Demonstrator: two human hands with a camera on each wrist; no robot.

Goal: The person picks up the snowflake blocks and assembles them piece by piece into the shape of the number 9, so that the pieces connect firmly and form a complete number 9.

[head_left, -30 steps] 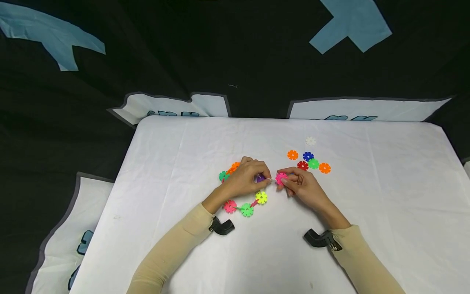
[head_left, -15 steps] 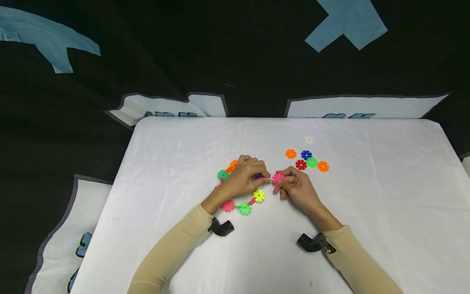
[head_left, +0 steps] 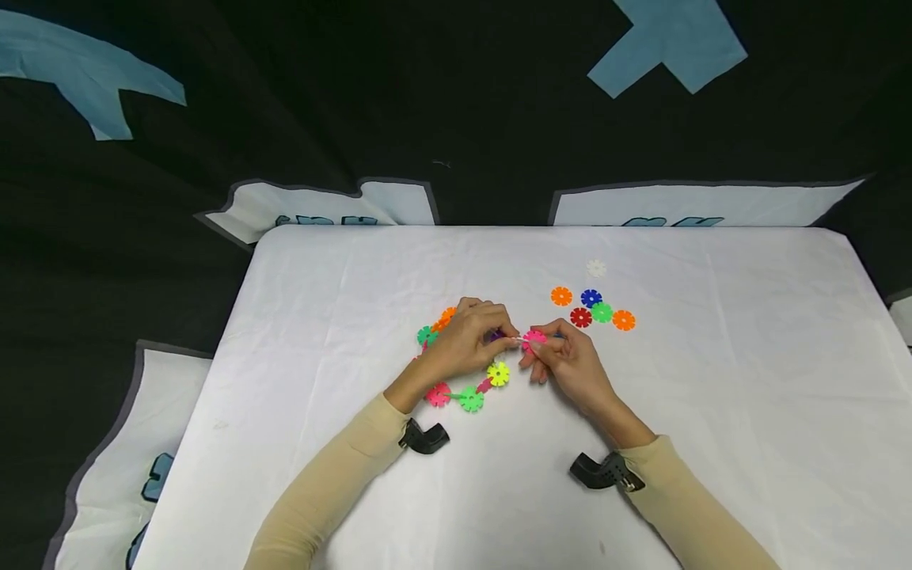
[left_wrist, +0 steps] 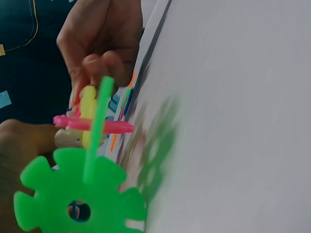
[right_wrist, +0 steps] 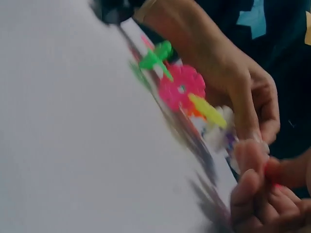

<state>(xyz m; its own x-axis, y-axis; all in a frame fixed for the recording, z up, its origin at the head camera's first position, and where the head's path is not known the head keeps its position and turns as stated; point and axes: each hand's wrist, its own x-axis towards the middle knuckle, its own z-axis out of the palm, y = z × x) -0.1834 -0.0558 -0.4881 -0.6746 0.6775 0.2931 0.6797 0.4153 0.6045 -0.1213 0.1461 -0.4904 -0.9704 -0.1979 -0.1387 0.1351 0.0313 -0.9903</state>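
Observation:
In the head view my left hand (head_left: 473, 340) pinches a white notched disc (head_left: 522, 340), seen edge-on, at the end of a chain of interlocking snowflake discs. Thumb and fingers of my right hand (head_left: 573, 364) grip a bright pink snowflake disc (head_left: 533, 341), right up against the white one. A purple disc (head_left: 494, 336) shows beneath the left fingers. The chain curves round below the left wrist, with yellow (head_left: 498, 374), green (head_left: 471, 399) and pink (head_left: 438, 394) discs. A large green disc (left_wrist: 43, 194) hangs close in the left wrist view. The right fingers partly hide the pink disc.
Loose discs lie beyond the right hand on the white-covered table (head_left: 712, 380): two orange, a blue (head_left: 590, 298), a red (head_left: 580, 317), a green (head_left: 602, 312) and a white one (head_left: 596, 268). Teal (head_left: 427, 336) and orange chain pieces show left of the left hand.
My right hand has moved left with the pink disc, closing the gap to the white disc. The left hand stays nearly in place, keeping its pinch.

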